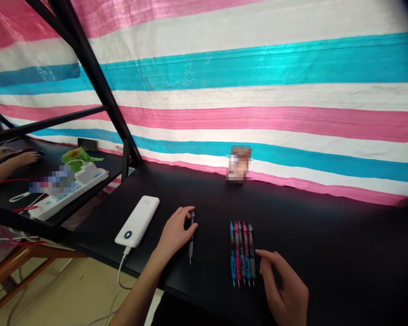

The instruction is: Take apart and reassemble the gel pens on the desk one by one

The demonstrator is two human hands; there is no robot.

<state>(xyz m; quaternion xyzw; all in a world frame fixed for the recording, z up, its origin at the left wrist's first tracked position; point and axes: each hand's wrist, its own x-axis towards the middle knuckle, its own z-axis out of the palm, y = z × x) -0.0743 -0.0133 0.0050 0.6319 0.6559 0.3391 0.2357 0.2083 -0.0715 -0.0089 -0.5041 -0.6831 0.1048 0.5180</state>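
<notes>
Several pens [242, 253] with blue, pink and grey grips lie side by side on the black table [204, 276], tips toward the near edge. Left of them, a single grey pen [191, 244] lies apart, its upper end between the thumb and fingers of my left hand [176, 230]. My right hand [285, 287] is just right of the row, index finger extended beside the rightmost pen and the other fingers curled, with nothing seen in it.
A white power bank [138, 221] with a cable lies at the left. A blurred-out object [238, 165] stands at the back by the striped sheet [292, 124]. Beyond a black frame [105, 90] are a power strip [68, 194] and another person's hands [23, 158].
</notes>
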